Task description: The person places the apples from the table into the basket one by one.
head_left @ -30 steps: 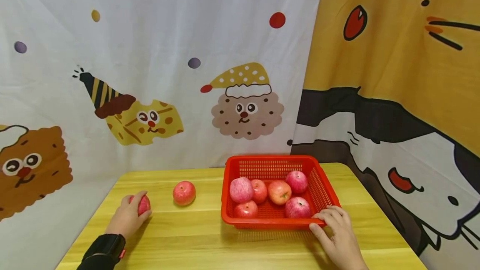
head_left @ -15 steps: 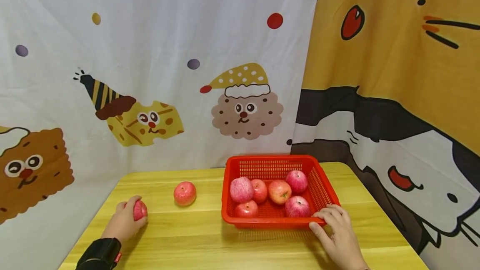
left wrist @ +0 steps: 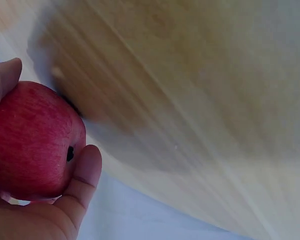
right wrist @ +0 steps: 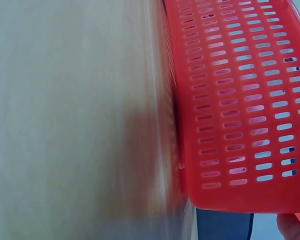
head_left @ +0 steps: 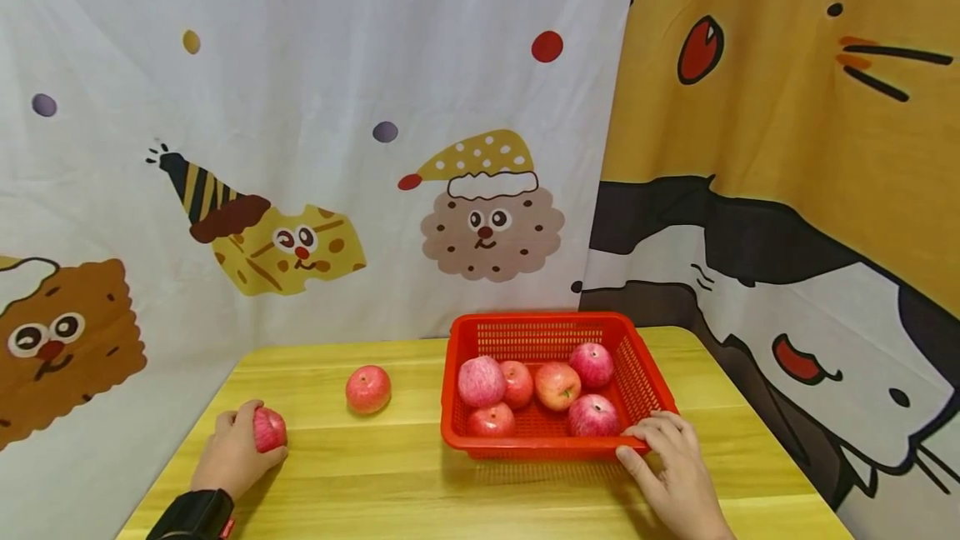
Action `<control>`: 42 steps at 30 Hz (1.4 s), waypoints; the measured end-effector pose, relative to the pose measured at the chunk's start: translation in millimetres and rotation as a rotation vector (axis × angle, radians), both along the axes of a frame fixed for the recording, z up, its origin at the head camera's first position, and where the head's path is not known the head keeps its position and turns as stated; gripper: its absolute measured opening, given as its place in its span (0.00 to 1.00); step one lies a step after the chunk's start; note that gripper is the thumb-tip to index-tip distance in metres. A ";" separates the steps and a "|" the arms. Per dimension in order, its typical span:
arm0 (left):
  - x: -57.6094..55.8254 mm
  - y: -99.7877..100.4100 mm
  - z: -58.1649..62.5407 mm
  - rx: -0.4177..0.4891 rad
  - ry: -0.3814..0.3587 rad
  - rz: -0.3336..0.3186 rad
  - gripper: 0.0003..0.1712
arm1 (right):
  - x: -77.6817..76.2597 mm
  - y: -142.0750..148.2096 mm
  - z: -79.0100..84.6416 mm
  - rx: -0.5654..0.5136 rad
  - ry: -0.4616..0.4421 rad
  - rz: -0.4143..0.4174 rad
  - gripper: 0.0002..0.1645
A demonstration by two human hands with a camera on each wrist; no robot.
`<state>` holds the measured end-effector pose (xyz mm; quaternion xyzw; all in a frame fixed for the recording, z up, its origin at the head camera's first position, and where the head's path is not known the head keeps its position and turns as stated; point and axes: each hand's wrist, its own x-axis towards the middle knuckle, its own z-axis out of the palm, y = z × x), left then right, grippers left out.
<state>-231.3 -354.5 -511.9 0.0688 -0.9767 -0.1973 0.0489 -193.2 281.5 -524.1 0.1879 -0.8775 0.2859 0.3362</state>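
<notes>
My left hand [head_left: 231,452] holds a red apple [head_left: 270,430] near the table's left side. In the left wrist view, the thumb and a finger curl round this apple [left wrist: 35,142], whose dark stem hollow shows. A second apple [head_left: 368,390] sits alone on the table, to the right of that hand. My right hand [head_left: 672,467] grips the front right corner of a red plastic basket [head_left: 543,443], fingers over the rim and thumb in front. Several apples lie in the basket, among them a pinkish one [head_left: 482,382]. The slotted basket wall [right wrist: 240,115] fills much of the right wrist view.
The table [head_left: 390,490] has a yellow wood-grain top. Behind it hangs a white curtain [head_left: 315,90] with cartoon prints. A yellow, black and white cloth [head_left: 765,123] hangs along the right side. A black band [head_left: 197,513] is round the left wrist.
My left hand has moved left and toward the table's near edge, with the apple in its hold. The right hand stays at the basket's rim, and the basket has not visibly moved.
</notes>
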 end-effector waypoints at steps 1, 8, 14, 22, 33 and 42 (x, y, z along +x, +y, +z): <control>0.2 -0.9 -0.3 0.012 -0.001 0.007 0.59 | 0.2 -0.4 0.4 -0.001 -0.005 -0.001 0.12; 0.1 -2.0 7.6 0.059 0.052 0.065 0.59 | 1.8 -1.0 1.6 -0.012 -0.028 -0.008 0.12; 1.9 15.1 25.8 0.066 0.271 0.074 0.58 | 0.9 -0.6 0.8 -0.009 -0.008 0.003 0.12; -3.3 65.8 58.2 0.170 0.505 -0.049 0.53 | 1.1 0.5 -0.7 -0.013 -0.035 -0.002 0.11; 1.8 169.2 88.7 0.320 0.582 -0.297 0.50 | 0.6 -1.2 2.3 -0.019 -0.017 0.008 0.12; -3.7 246.7 82.0 0.377 0.576 -0.438 0.50 | 0.5 -0.2 1.1 -0.013 -0.028 -0.004 0.11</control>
